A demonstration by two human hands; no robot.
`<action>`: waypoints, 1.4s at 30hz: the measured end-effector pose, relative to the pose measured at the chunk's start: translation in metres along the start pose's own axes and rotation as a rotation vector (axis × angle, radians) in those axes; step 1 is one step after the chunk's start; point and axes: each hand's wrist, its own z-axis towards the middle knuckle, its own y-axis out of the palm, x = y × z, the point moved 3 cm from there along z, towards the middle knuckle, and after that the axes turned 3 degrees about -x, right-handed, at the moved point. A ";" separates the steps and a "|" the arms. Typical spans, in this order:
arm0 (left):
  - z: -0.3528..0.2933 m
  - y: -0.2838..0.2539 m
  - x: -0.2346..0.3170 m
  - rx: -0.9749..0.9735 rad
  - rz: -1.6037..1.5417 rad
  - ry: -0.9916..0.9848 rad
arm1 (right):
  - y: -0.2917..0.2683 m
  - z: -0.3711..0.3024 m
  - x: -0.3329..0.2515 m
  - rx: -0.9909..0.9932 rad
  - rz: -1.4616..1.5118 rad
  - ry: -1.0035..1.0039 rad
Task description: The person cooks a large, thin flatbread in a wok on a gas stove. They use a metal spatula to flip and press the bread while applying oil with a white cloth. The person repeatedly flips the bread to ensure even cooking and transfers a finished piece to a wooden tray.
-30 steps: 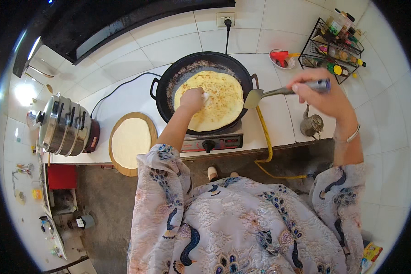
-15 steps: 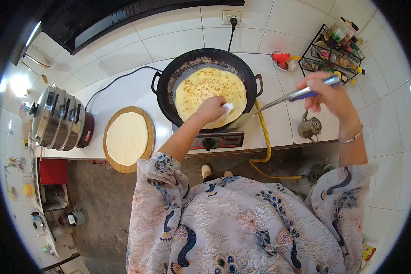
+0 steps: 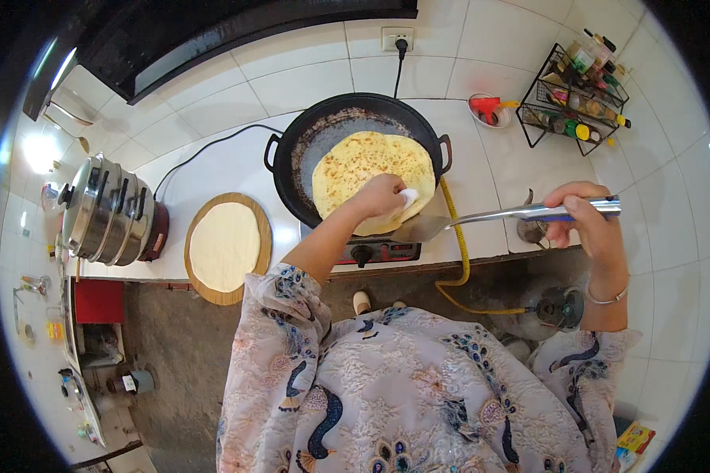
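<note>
A round flatbread with brown spots lies in the black wok, over toward its near right side. My left hand is closed on a crumpled white cloth or paper and rests on the bread's near right part. In my right hand is the handle of a long metal spatula, the fingers wrapped round it. Its blade reaches the near right rim of the wok, at the bread's edge; how far it goes under the bread I cannot tell.
The wok sits on a stove with a yellow hose. To the left, raw dough lies on a round wooden board, beside a steamer. A bowl, a bottle rack and a metal pot stand on the right.
The bread has slid slightly toward me and to the right in the wok, with my left hand on it. My right hand has moved lower, and the spatula handle lies flatter.
</note>
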 end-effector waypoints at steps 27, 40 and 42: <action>-0.026 -0.057 -0.085 0.333 0.555 -0.361 | 0.119 0.089 0.175 0.281 0.255 -0.148; -0.013 -0.062 -0.075 0.309 0.566 -0.393 | 0.123 0.072 0.160 0.136 0.225 -0.143; -0.014 -0.058 -0.069 0.290 0.597 -0.429 | 0.124 0.072 0.159 0.143 0.231 -0.143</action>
